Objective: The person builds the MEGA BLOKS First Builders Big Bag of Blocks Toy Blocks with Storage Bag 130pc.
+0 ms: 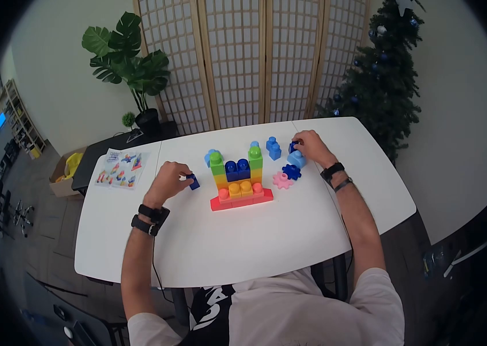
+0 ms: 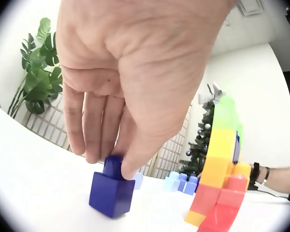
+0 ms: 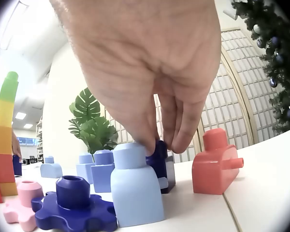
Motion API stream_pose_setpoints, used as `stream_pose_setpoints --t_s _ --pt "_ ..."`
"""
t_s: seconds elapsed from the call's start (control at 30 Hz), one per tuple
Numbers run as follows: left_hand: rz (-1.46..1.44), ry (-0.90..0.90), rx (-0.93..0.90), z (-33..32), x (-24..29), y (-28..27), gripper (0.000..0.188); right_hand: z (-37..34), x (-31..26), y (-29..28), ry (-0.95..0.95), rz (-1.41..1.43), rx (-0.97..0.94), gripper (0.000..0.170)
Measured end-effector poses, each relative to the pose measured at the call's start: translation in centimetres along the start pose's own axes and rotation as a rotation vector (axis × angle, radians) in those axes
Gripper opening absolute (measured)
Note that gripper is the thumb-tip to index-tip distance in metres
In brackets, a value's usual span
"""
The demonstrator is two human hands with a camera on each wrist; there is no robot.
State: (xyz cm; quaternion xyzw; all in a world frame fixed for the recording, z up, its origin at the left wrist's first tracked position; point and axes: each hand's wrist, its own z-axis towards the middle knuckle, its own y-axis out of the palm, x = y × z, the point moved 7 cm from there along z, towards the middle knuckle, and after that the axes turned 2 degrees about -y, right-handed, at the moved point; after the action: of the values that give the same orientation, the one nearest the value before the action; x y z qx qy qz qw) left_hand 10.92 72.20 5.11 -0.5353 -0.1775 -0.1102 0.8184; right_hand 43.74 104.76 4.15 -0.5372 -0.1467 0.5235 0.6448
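In the left wrist view, my left hand [image 1: 168, 181] pinches the stud of a dark blue toy building block [image 2: 111, 195] between thumb and fingers. This block is left of a colourful block structure [image 1: 241, 203], which has a red base, yellow middle and green tops. On the right side of the table, my right hand [image 1: 314, 147] pinches the top of another dark blue block [image 3: 159, 166]. A light blue block [image 3: 135, 193] partly hides that one in the right wrist view. Beside it stands a red block [image 3: 210, 169] with a side peg.
A dark blue gear piece [image 1: 291, 172] and a pink gear piece [image 1: 282, 180] lie right of the structure. Medium blue blocks [image 1: 274, 149] stand behind them. A printed sheet [image 1: 121, 169] lies at the white table's [image 1: 209, 248] left. A folding screen [image 1: 243, 69] stands beyond.
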Motion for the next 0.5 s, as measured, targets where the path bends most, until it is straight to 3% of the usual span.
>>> stream_pose_setpoints --t_s 0.1,0.2,0.3,0.4,0.5 --pt "-0.009 0.02 0.123 0.7 1.1 -5.2 0.025 -0.1 -0.2 -2.1 0.005 0.082 0.133 0.025" --pt "-0.228 0.038 0.315 2.1 5.3 -9.5 0.023 0.3 -3.6 -5.4 -0.096 0.206 0.302 0.024" --pt "-0.375 0.119 0.246 3.2 11.5 -10.8 0.024 0.8 -10.4 -8.7 -0.174 0.429 0.342 0.023" --pt "-0.321 0.244 0.137 3.8 16.0 -9.2 0.021 0.4 -16.9 -10.3 -0.282 0.623 0.317 0.023" --pt "-0.294 0.231 0.043 4.7 16.0 -6.3 0.019 -0.1 -21.1 -9.0 -0.405 0.708 0.205 0.024"
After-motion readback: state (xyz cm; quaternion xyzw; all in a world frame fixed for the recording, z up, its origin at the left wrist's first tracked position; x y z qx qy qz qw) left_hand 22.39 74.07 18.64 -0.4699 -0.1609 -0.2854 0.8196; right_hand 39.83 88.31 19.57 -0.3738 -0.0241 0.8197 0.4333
